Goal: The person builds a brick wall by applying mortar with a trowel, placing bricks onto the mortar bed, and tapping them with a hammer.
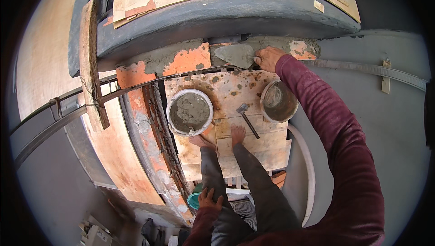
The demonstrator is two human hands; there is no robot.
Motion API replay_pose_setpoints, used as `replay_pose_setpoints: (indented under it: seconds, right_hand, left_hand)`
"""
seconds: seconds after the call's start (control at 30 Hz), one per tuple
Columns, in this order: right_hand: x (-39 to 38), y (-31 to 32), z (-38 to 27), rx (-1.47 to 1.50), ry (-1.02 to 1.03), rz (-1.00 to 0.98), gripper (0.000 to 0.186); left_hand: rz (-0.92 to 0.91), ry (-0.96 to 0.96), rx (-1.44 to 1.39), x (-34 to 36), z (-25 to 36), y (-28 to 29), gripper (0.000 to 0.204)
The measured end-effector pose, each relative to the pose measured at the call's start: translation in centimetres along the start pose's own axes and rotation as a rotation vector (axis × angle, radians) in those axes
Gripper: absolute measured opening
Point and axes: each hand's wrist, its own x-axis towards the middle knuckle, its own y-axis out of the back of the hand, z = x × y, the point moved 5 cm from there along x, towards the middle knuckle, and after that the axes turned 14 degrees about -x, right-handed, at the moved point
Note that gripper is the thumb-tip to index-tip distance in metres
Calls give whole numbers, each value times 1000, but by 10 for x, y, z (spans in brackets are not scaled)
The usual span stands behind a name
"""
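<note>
My right hand [270,59] is stretched out to the far ledge, fingers closed around a trowel's handle, which is mostly hidden. The mortar-smeared trowel [234,55] points left, its blade against the ledge between patches of grey mortar. Left of the blade, an orange brick [186,60] is set in the ledge, partly coated with mortar. My left hand [211,199] rests on my left thigh, fingers spread, holding nothing. Below the ledge, a white bucket [168,112] holds grey mortar [188,110]. A second bucket [278,103], stained inside, stands to the right beneath my forearm.
My bare feet stand on plywood boards [263,144], with a small hammer [247,120] lying ahead of them. A rough wooden post [89,55] rises at the left beside curved metal bars. A pale hose [309,169] curves along the right. Above the ledge overhangs a grey concrete edge [217,17].
</note>
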Motion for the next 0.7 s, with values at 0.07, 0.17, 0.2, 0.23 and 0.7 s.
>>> replay_pose_setpoints:
  seconds: [0.07,0.17,0.2,0.23,0.7]
  right_hand:
    - [0,8,-14,-50,35,-28,41]
    - [-4,15,-14,-60,52,-37,40]
    - [-7,16,-12,-53,52,-34,39]
    - [-10,19,-11,-44,7,-64,40]
    - [-26,2,13,-288,-216,-138,41]
  left_hand:
    - [-10,-22,-18,10,2,-8,66]
    - [-71,23,12,17,-5,-6,65]
    - [-84,19,10,19,-7,-4,65]
    - [-105,41,17,21,-6,0,65]
    - [-257,126,146,48,-22,58,69]
